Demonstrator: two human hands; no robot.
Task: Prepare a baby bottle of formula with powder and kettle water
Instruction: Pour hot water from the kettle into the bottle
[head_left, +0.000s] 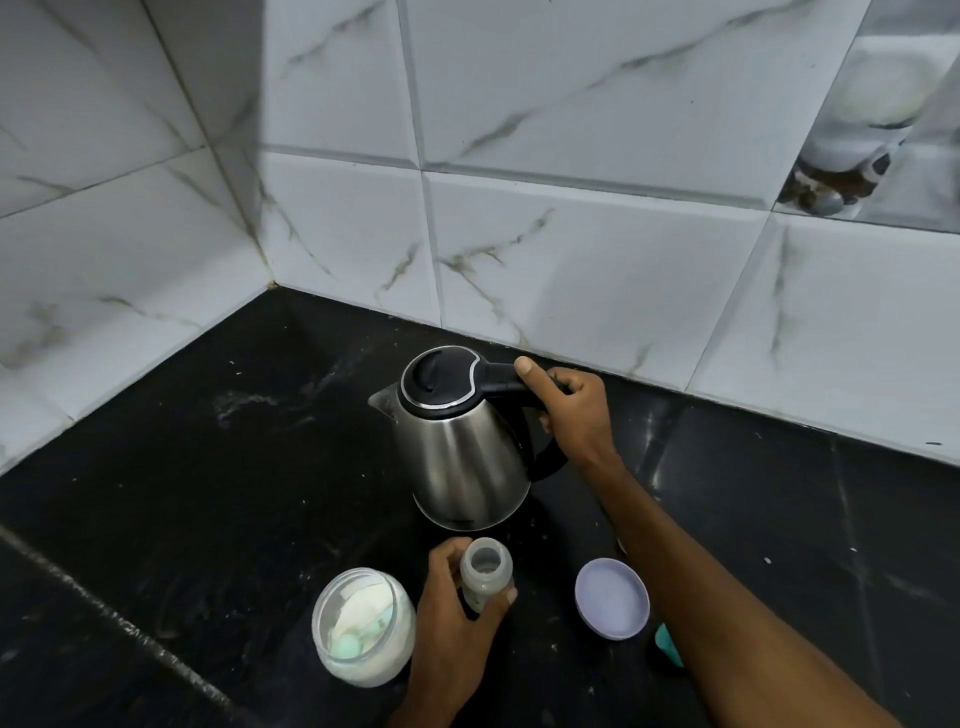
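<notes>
A steel kettle (462, 457) with a black lid stands on the black counter (208, 493), spout pointing left. My right hand (571, 410) grips its black handle, thumb laid along the top. In front of the kettle, my left hand (452, 623) holds an open, clear baby bottle (485, 574) upright on the counter; it has no teat on it. Left of that hand stands an open glass jar (363, 626) of white powder with a pale green scoop inside.
A lilac lid (613, 597) lies upside down on the counter to the right of the bottle. A teal object (667, 644) peeks out from under my right forearm. White marble tiles close off the back and left. Powder specks dust the counter.
</notes>
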